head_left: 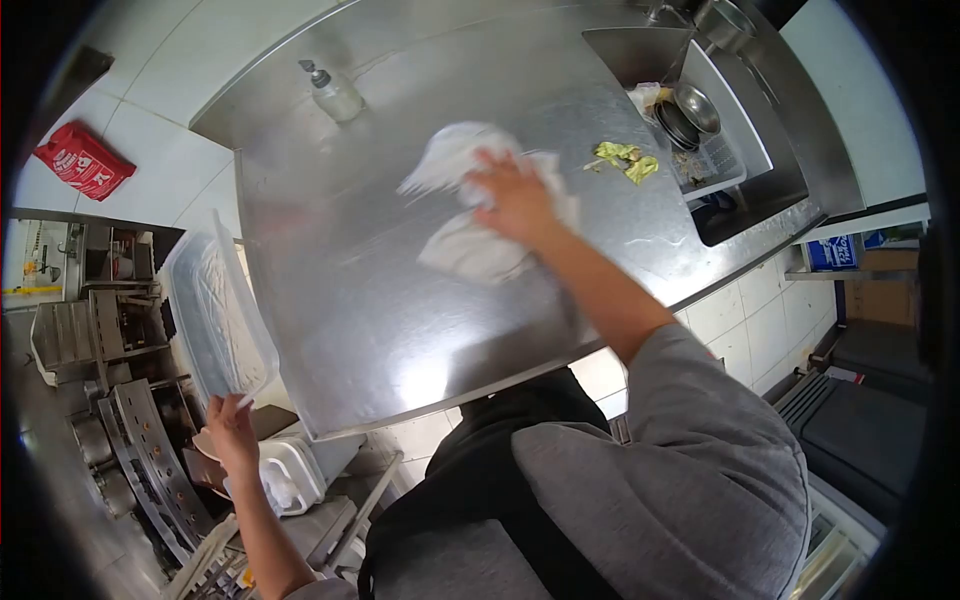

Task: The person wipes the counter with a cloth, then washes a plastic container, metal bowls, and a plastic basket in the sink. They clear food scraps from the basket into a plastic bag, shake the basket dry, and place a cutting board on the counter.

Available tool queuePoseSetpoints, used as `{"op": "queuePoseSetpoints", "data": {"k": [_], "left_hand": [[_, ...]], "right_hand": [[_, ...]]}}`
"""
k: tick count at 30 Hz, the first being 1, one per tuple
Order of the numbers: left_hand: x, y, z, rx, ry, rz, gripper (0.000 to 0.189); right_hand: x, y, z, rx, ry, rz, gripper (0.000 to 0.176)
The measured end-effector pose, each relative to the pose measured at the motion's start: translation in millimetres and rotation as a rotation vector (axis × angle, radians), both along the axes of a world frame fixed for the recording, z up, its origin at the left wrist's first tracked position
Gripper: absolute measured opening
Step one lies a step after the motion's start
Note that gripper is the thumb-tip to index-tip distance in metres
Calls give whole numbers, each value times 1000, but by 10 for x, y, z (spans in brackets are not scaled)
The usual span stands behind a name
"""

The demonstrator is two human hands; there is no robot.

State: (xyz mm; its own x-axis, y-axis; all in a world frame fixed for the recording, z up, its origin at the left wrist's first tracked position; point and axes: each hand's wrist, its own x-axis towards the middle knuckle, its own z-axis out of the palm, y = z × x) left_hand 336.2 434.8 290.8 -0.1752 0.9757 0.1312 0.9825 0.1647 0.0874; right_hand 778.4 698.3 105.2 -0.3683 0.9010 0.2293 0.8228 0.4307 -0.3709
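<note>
Head view: a large bare stainless-steel counter (380, 300) fills the middle. At its far right is one sunken steel sink (770, 190) holding one white plastic basket (725, 165) and at least two round metal bowls (690, 112). Off the counter's left edge, one clear rectangular plastic tray (215, 310) stands tilted. The left hand (232, 430) pinches its near corner, fingers clenched on the rim. One crumpled white cloth (450, 165) lies mid-counter, blurred, under the right hand (515, 195). That hand's fingers press down on the cloth, but I cannot tell whether they curl round a fold. One clear pump bottle (335, 92) stands at the far edge, well apart from the cloth. One small clump of yellow-green food scraps (625, 160) lies just right of the cloth, near the sink. As I judge it, a sweep to the right could smear or scatter the scraps across the steel, and a wide one could knock the bottle over. The tray, held by one corner only, could slip or swing into the counter edge.
</note>
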Motion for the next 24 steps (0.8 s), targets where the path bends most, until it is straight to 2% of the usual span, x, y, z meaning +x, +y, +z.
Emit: {"op": "queuePoseSetpoints", "data": {"k": [4, 6, 10, 11, 13, 14, 15, 17, 18, 19, 21, 24], "left_hand": [[460, -222, -217, 27, -46, 62, 10], [685, -301, -215, 59, -63, 75, 10], [949, -563, -86, 69, -76, 124, 12], [952, -646, -31, 83, -63, 158, 12], [930, -865, 78, 88, 6, 159, 14], [929, -972, 149, 76, 40, 172, 16], [908, -1098, 199, 81, 53, 217, 16], [784, -1306, 270, 66, 23, 263, 17], [712, -1408, 302, 76, 24, 258, 18], [642, -1502, 330, 81, 31, 280, 18], [526, -1664, 368, 91, 32, 252, 19], [345, -1777, 400, 79, 6, 271, 22]], "right_hand": [[1466, 392, -4, 46, -27, -181, 44], [2083, 607, -87, 83, 60, -197, 39], [2515, 787, 163, 129, 162, -278, 29], [2448, 842, 273, 114, 212, -321, 29], [2172, 934, 499, 306, 341, -183, 27], [1992, 915, 641, 333, 334, -100, 35], [1732, 804, 759, 329, 353, -56, 35], [1164, 544, 942, -104, 517, -111, 48], [912, 488, 795, -194, 505, -96, 58], [621, 346, 603, -196, 510, -72, 58], [-18, -65, 304, 9, -303, -291, 62], [-872, -51, 55, 0, -173, -226, 67]]}}
